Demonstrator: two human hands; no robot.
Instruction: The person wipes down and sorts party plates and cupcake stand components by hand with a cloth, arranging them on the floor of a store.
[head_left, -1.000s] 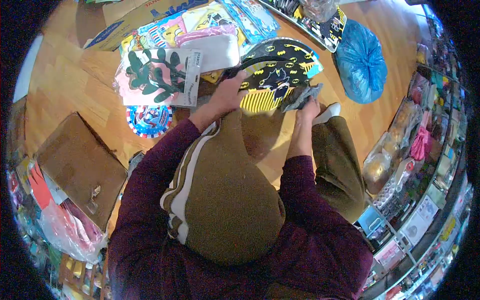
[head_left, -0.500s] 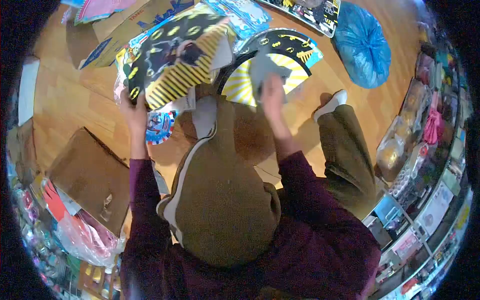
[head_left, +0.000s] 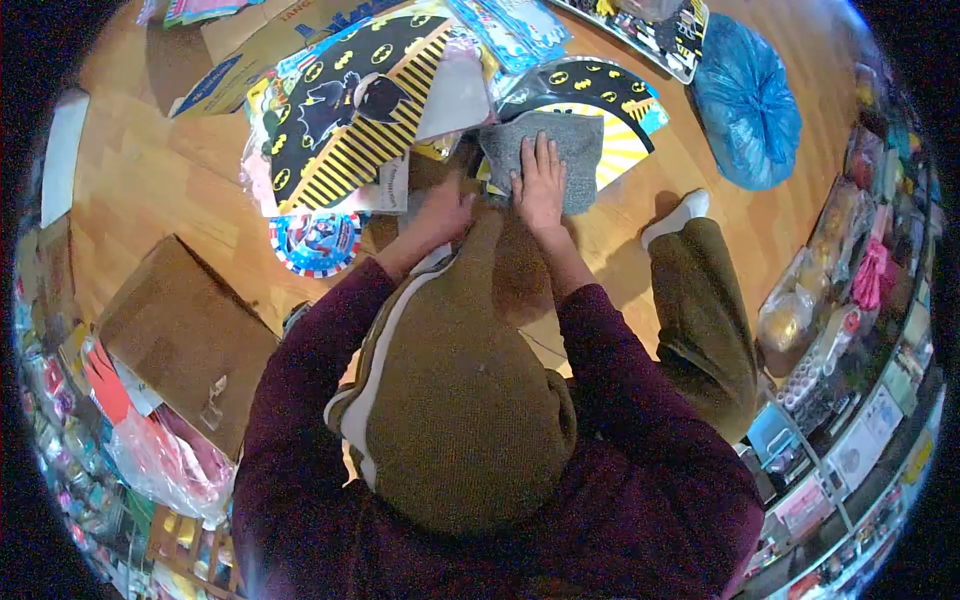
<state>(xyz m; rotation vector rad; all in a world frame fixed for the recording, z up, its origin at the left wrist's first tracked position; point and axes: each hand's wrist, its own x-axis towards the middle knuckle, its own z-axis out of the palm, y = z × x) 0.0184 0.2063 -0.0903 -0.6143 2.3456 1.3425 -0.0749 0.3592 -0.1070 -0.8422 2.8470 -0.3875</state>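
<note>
My right hand lies flat with fingers outstretched on a grey cloth. Under the cloth is a fan-shaped card piece with yellow and white rays, and a black band with yellow bats shows behind it. My left hand is just left of it, beside my leg, its fingers curled; whatever they hold is hidden. Farther left lies a large black-and-yellow bat-print fan-shaped sheet, apart from both hands. A round blue, red and white printed piece lies below that sheet.
A tied blue plastic bag stands at the right, near a tray of printed items. Cardboard boxes are at the upper left and lower left. Packed shelves line the right edge.
My left hand has put down the bat-print sheet and moved right, toward my leg. My right hand has spread out flat on the grey cloth. The view has shifted slightly.
</note>
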